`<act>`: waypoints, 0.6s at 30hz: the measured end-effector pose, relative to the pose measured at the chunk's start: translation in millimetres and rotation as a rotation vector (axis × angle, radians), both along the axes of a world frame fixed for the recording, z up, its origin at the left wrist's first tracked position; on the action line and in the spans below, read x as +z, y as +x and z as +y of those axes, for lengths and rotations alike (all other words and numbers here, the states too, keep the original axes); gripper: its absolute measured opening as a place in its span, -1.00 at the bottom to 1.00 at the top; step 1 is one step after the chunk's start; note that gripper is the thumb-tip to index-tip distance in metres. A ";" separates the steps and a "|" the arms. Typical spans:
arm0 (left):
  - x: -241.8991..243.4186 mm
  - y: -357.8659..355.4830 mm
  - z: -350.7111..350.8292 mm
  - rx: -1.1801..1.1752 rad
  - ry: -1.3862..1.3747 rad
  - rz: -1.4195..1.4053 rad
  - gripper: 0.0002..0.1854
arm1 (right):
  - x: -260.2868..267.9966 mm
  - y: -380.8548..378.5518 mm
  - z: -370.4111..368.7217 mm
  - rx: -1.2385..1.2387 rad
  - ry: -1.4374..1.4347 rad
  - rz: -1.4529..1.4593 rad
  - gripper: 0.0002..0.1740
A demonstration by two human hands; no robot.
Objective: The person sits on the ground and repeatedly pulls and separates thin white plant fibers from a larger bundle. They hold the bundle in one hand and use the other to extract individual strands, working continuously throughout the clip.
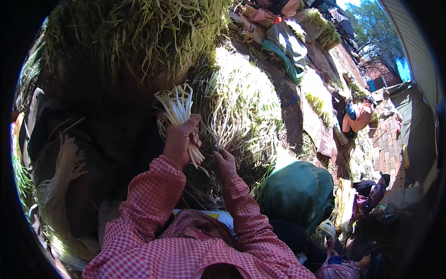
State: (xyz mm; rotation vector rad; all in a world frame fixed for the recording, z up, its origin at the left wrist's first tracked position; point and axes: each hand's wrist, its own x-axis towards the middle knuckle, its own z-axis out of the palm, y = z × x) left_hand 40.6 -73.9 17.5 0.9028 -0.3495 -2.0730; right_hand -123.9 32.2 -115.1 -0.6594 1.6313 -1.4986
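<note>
My left hand (pixel 179 143) is closed around a bundle of long white vegetable stalks (pixel 179 104), which look like blanched chives. The bundle fans out above my fist, and its other ends stick out below my fingers. To the right and a little lower, my right hand (pixel 225 164) pinches a thin pale stalk (pixel 218 141) between thumb and fingertips. Beyond that hand spreads a big heap of loose pale-green stalks (pixel 247 101), the upper part glaring in the sun. The two hands are apart.
A thick mound of yellow-green leaves (pixel 139 38) rises ahead. A stuffed green sack (pixel 298 195) stands by my right arm. Pale stalks (pixel 61 185) lie at the left in shade. Co-workers sit at the right, one in an orange top (pixel 359 117), near brick paving (pixel 386 146).
</note>
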 end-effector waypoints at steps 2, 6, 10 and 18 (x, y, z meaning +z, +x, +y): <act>-1.8 -4.2 0.4 0.007 0.002 -0.022 -0.80 | 10.9 8.0 19.7 -0.172 -0.156 0.260 -0.77; -6.2 -6.7 4.7 0.011 -0.015 -0.010 -0.80 | 71.6 11.2 31.5 -0.164 -0.142 0.401 -0.66; -14.7 -11.5 9.1 -0.049 -0.043 -0.039 -0.79 | 77.4 18.1 68.7 -0.048 -0.100 0.177 -0.60; -23.2 -17.3 26.2 -0.179 -0.091 -0.126 -0.80 | 66.5 39.6 88.5 0.052 0.013 0.301 -0.57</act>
